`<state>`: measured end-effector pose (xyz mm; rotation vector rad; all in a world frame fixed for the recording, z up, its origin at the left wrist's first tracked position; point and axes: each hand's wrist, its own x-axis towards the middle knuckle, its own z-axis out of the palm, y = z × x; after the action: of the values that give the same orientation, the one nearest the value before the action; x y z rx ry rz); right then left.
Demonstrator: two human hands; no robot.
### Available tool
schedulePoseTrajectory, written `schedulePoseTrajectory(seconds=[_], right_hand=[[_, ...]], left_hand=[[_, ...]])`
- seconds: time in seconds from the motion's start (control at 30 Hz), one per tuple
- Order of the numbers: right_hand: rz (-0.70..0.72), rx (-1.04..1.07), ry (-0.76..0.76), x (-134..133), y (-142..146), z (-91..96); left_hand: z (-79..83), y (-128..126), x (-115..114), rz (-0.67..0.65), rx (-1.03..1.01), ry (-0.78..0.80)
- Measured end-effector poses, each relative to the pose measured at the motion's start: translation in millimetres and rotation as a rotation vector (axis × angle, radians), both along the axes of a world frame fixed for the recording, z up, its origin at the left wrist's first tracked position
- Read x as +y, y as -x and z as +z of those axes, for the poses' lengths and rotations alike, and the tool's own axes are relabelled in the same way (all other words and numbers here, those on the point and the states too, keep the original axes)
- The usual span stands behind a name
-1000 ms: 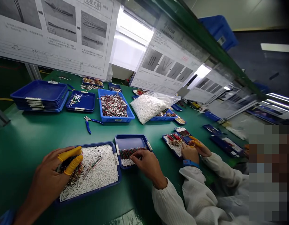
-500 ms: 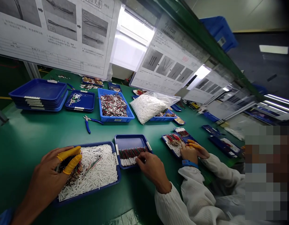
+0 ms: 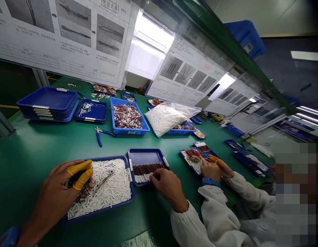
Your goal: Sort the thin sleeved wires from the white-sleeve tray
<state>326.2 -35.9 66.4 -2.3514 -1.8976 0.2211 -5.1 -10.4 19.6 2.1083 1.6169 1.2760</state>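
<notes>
above a blue tray (image 3: 104, 159), the left hand's fingers (image 3: 80, 167) clasp wires (image 3: 81, 190)

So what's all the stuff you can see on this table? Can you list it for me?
table: one, green, under everything
paper sheets: several, white, hanging above the table
stack of trays: one, blue, far left
pliers: one pair, blue handles, middle of the table
big tray: one, blue, full of wires, middle
bag: one, white tubes inside, right of the big tray
tube tray: one, blue, full of white tubes, front left
small tray: one, blue, front middle
co-worker's hands: two, yellow fingertips, right
left hand: one, yellow finger covers, holding a bunch of wires above the tube tray
right hand: one, white sleeve, at the small tray
</notes>
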Motion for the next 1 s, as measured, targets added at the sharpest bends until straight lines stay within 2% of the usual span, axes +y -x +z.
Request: schedulePoseTrajectory(seconds=[0.13,0.2,0.27,0.33,0.43,0.53,0.63,0.77,0.9,1.0], right_hand=[[-0.009,0.024,-0.005,-0.1,-4.0,0.3],[-0.013,0.067,-0.058,-0.7,-3.4,1.4],[0.043,0.173,-0.150,-1.1,3.9,2.8],[0.182,0.326,-0.224,-0.9,20.1,3.6],[0.449,0.482,-0.251,2.4,57.2,0.8],[0.646,0.423,-0.237,12.0,93.3,-8.8],[0.750,0.286,-0.242,23.4,112.4,-20.8],[0.794,0.285,-0.294,30.7,109.9,-26.4],[0.746,0.388,-0.381,32.6,95.2,-17.9],[0.724,0.472,-0.436,33.2,89.2,-10.7]], left_hand=[[4.5,-1.8,-0.1,0.022,0.014,-0.048],[7.1,-3.1,-0.4,0.024,0.012,-0.048],[9.1,-3.9,-0.9,0.013,0.007,-0.022],[10.0,-3.7,-1.7,0.015,0.004,0.000],[10.1,-2.5,-2.8,0.021,0.003,0.011],[10.6,-2.0,-2.9,0.005,-0.004,0.021],[11.6,-3.1,-2.1,0.000,-0.015,0.024],[12.0,-4.5,-1.8,0.001,-0.011,0.004],[10.9,-5.2,-3.0,-0.050,0.026,0.016],[10.2,-6.4,-4.3,-0.102,0.058,-0.035]])
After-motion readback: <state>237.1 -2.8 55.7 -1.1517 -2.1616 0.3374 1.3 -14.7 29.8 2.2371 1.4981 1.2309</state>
